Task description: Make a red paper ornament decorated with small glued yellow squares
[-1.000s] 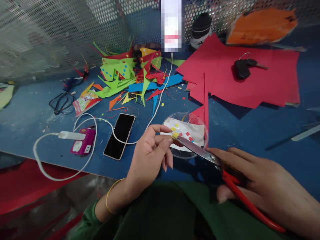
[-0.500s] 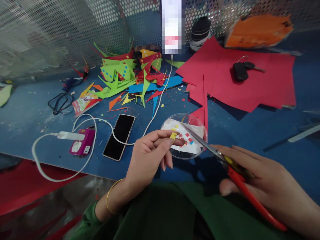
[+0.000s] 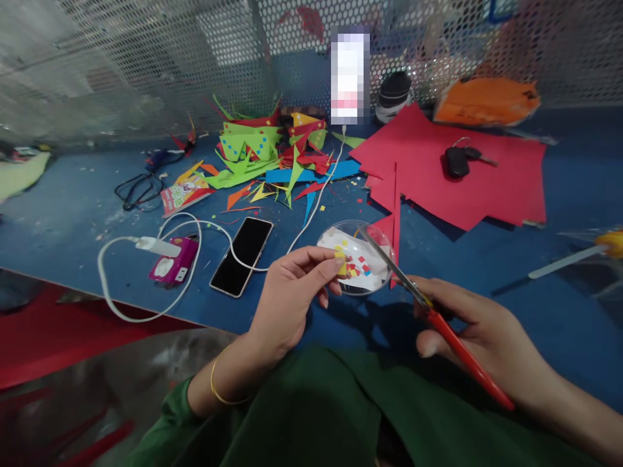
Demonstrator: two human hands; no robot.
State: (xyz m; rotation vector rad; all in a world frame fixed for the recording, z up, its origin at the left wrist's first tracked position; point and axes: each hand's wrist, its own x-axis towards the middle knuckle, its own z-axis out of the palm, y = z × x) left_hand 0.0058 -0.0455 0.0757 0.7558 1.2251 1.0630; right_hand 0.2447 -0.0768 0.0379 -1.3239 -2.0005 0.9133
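Yellow paper (image 3: 342, 268): pinches it with left hand (image 3: 294, 295); grips red-handled scissors (image 3: 446, 333) in right hand (image 3: 494, 340), near clear dish (image 3: 361, 293).

person wears dk green clothing (image 3: 296, 408) w/ matching l sleeve (image 3: 168, 421), thin gold-clr bangle (image 3: 213, 379) on l wrist (image 3: 236, 370).

The left forearm (image 3: 207, 392) rises diagonally from the lower left through a nearly straight wrist (image 3: 256, 353), and the left hand (image 3: 287, 295) pinches with thumb (image 3: 324, 272) and index finger (image 3: 309, 255), its other fingers (image 3: 335, 287) loosely curled beneath. The right forearm (image 3: 574, 405) enters from the lower right; the right hand (image 3: 496, 331) curves in a grip, index finger pointing leftward, thumb set lower
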